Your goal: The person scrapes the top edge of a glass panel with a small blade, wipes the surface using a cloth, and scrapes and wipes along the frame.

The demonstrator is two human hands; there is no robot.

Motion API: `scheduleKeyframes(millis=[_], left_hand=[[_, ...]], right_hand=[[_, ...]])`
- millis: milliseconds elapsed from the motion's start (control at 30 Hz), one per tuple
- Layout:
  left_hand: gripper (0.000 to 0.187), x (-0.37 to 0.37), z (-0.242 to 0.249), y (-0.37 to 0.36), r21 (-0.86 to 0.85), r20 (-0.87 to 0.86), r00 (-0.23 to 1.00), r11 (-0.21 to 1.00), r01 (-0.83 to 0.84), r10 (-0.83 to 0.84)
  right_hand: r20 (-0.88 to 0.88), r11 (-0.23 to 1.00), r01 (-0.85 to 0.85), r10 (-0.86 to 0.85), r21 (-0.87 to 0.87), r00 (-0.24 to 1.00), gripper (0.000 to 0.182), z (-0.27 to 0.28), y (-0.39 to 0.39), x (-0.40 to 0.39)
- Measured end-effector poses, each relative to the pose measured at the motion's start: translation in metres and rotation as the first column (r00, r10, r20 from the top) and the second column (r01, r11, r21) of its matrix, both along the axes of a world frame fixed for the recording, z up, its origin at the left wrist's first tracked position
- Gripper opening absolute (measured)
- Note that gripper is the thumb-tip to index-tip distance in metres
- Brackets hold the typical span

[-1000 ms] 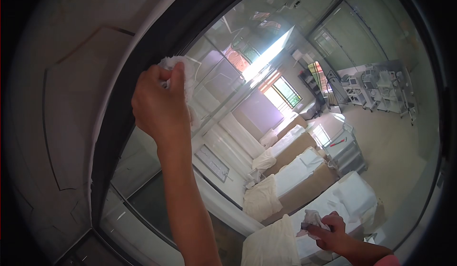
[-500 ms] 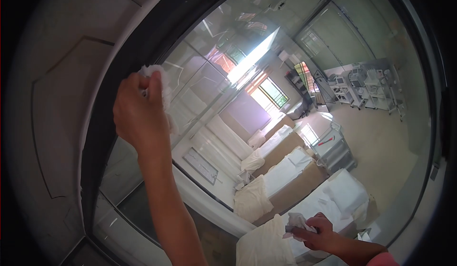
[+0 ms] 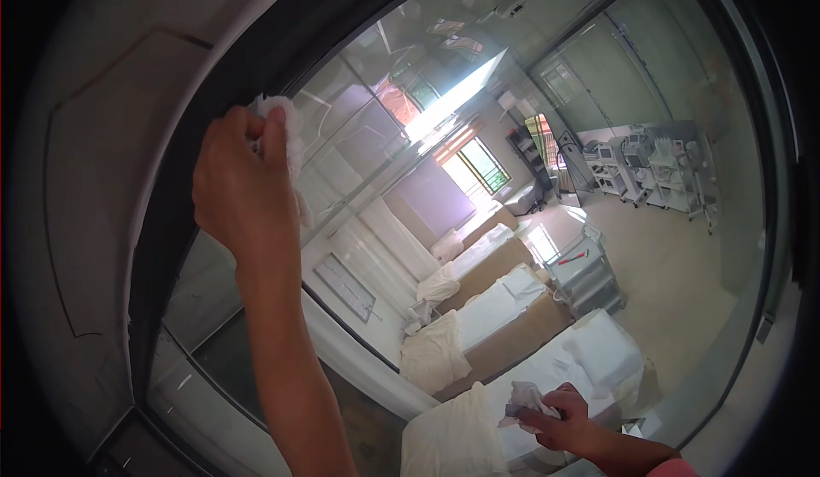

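My left hand [image 3: 239, 178] is closed on a crumpled white cloth [image 3: 290, 135], and presses it to the glass pane [image 3: 350, 169] beside the dark frame [image 3: 192, 127]. Part of this cloth is hidden behind the fingers. Low on the right, my right hand [image 3: 559, 421] grips a second wad of white cloth [image 3: 530, 394]. A small dark, flat-ended object [image 3: 512, 410] sticks out of that grip; its kind I cannot make out. This hand is held in front of the glass, apart from the left one.
Through the glass show several beds [image 3: 504, 306] with white sheets, a metal trolley [image 3: 589, 268] with a red-handled item on it, and equipment carts [image 3: 653, 169] along the far wall. A bright window [image 3: 474, 167] is at the back. The pale wall [image 3: 85, 195] borders the frame.
My left hand and its cloth have shifted slightly up and left along the frame side. The right hand has barely moved, still holding its cloth. The whole view has tilted a little.
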State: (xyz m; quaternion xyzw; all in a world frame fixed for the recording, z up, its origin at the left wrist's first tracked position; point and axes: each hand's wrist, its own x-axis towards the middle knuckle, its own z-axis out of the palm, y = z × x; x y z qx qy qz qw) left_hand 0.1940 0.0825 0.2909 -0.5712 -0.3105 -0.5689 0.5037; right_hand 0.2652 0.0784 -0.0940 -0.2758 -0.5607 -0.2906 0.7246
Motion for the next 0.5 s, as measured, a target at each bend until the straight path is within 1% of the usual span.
scheduleKeyframes(millis=[100,133,200,267,300,333,367,400,433,500], left_hand=[[0.020,-0.003,-0.008,0.012,0.249,-0.124,0.992,0.966,0.069,-0.039],[0.019,-0.005,-0.010,0.015,0.292,-0.161,0.984,0.950,0.114,-0.069],[0.016,-0.013,-0.018,0.019,0.376,-0.241,0.963,0.903,0.207,-0.120],[0.017,-0.018,-0.027,0.017,0.406,-0.214,0.940,0.851,0.333,-0.266],[0.018,-0.020,-0.031,0.014,0.423,-0.201,0.920,0.817,0.391,-0.336],[0.016,-0.025,-0.034,0.011,0.366,-0.110,0.865,0.789,0.493,-0.489],[0.015,-0.030,-0.034,0.010,0.371,-0.058,0.748,0.682,0.631,-0.661],[0.014,-0.036,-0.031,0.009,0.388,-0.009,0.597,0.548,0.742,-0.802],[0.013,-0.041,-0.030,0.009,0.415,0.033,0.418,0.393,0.820,-0.908],[0.014,-0.043,-0.025,0.014,0.421,0.078,0.421,0.412,0.808,-0.904]], right_hand=[[0.010,1.000,-0.029,0.029,0.010,1.000,0.034,-0.001,0.001,-0.001],[0.014,0.999,-0.035,0.035,0.019,0.999,0.034,-0.002,0.001,0.000],[0.082,0.998,-0.010,0.014,-0.054,0.997,0.043,-0.012,0.000,0.002],[0.127,0.995,0.000,0.013,-0.101,0.992,0.046,-0.016,-0.001,0.004],[0.137,0.994,-0.003,0.018,-0.109,0.990,0.045,-0.016,-0.001,0.005],[0.148,0.993,-0.009,0.026,-0.117,0.989,0.043,-0.016,-0.002,0.006],[0.149,0.993,-0.013,0.031,-0.117,0.988,0.041,-0.016,-0.003,0.006],[0.152,0.993,-0.019,0.037,-0.115,0.988,0.039,-0.014,-0.003,0.006],[0.156,0.993,-0.026,0.043,-0.113,0.987,0.037,-0.013,-0.004,0.006],[0.153,0.987,-0.018,0.042,-0.157,0.987,0.034,-0.020,-0.004,0.009]])
